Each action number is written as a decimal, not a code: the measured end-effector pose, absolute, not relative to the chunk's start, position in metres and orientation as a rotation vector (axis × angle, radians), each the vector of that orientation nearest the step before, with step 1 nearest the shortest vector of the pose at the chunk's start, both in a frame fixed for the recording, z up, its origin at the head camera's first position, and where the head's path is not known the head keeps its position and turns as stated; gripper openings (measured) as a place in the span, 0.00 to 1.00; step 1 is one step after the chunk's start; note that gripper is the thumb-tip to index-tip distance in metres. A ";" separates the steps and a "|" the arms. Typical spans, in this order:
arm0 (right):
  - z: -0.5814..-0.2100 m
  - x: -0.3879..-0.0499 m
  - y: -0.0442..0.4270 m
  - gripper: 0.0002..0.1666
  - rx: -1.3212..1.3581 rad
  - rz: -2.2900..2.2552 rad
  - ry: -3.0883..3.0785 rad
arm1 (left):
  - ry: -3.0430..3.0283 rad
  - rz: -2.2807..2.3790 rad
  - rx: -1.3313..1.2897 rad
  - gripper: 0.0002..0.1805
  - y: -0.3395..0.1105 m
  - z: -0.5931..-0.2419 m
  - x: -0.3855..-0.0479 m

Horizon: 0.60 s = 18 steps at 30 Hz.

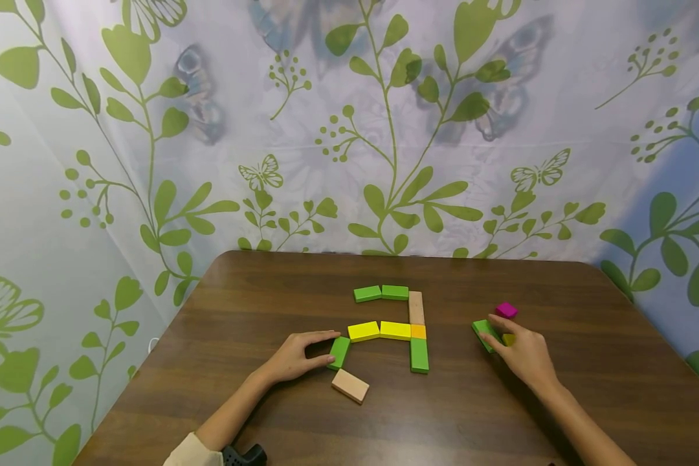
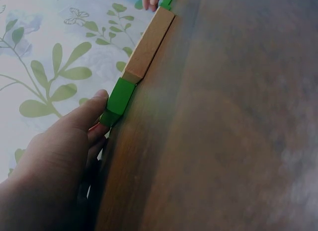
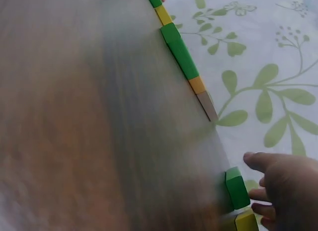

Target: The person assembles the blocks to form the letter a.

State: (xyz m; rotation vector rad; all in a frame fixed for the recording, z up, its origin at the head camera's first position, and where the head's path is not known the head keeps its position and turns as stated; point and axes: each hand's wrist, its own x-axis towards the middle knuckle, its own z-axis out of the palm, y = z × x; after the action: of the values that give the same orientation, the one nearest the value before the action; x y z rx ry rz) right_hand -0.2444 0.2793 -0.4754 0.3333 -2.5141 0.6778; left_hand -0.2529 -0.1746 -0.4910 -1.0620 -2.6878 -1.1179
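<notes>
My left hand point(image 1: 294, 356) is at a green block point(image 1: 339, 353) at the left end of the block layout, its thumb and index finger against the block. In the left wrist view, the thumb lies along this green block point(image 2: 120, 98). To the right, my right hand point(image 1: 524, 353) hovers over another green block point(image 1: 482, 335), thumb and fingers spread around it. The right wrist view shows a gap between the thumb and that green block point(image 3: 237, 189). Partly under the right hand is a yellow block point(image 1: 508, 339); a magenta block point(image 1: 506, 310) lies just beyond its fingers.
Two yellow blocks point(image 1: 395, 331), an orange block point(image 1: 418, 332), a plain wood block point(image 1: 416, 307) and several green blocks point(image 1: 419, 356) form a connected layout on the brown table point(image 1: 268, 291). Another plain wood block point(image 1: 350, 386) lies near the left hand. A patterned cloth point(image 1: 338, 181) hangs behind.
</notes>
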 end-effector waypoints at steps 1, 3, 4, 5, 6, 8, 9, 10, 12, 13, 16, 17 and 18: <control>-0.476 -0.245 0.280 0.25 0.323 0.667 -2.535 | -2.686 -1.118 -1.063 0.28 -0.174 -0.491 -0.253; -0.477 -0.245 0.281 0.26 0.303 0.654 -2.567 | -2.682 -1.113 -1.066 0.28 -0.174 -0.491 -0.253; -0.478 -0.245 0.281 0.26 0.300 0.647 -2.576 | -2.676 -1.112 -1.070 0.28 -0.174 -0.491 -0.253; -0.479 -0.245 0.281 0.26 0.295 0.638 -2.582 | -2.675 -1.108 -1.072 0.28 -0.174 -0.491 -0.253; -0.479 -0.245 0.281 0.26 0.290 0.630 -2.591 | -2.672 -1.109 -1.074 0.28 -0.174 -0.491 -0.253; -0.481 -0.245 0.281 0.26 0.289 0.612 -2.597 | -2.670 -1.104 -1.078 0.28 -0.174 -0.492 -0.253; -0.482 -0.246 0.281 0.26 0.292 0.608 -2.594 | -2.671 -1.104 -1.078 0.28 -0.174 -0.492 -0.253; -0.482 -0.246 0.281 0.25 0.295 0.605 -2.592 | -2.672 -1.103 -1.078 0.28 -0.174 -0.492 -0.253; -0.483 -0.245 0.281 0.23 0.306 0.608 -2.587 | -2.679 -1.106 -1.073 0.28 -0.174 -0.493 -0.254; -0.483 -0.245 0.281 0.23 0.313 0.612 -2.586 | -2.681 -1.107 -1.072 0.28 -0.174 -0.493 -0.254; -0.483 -0.245 0.280 0.21 0.337 0.627 -2.588 | -2.682 -1.118 -1.069 0.28 -0.175 -0.494 -0.255; -0.483 -0.245 0.280 0.21 0.346 0.630 -2.588 | -2.681 -1.119 -1.069 0.28 -0.175 -0.494 -0.255; -0.483 -0.244 0.281 0.20 0.354 0.632 -2.589 | -2.681 -1.119 -1.069 0.28 -0.175 -0.494 -0.255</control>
State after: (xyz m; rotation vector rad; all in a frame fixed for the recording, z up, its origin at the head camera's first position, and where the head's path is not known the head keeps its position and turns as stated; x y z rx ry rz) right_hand -0.2445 0.2805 -0.4833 0.3542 -2.5889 0.6323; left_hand -0.2551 -0.1749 -0.4942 -1.0686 -2.6813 -1.1191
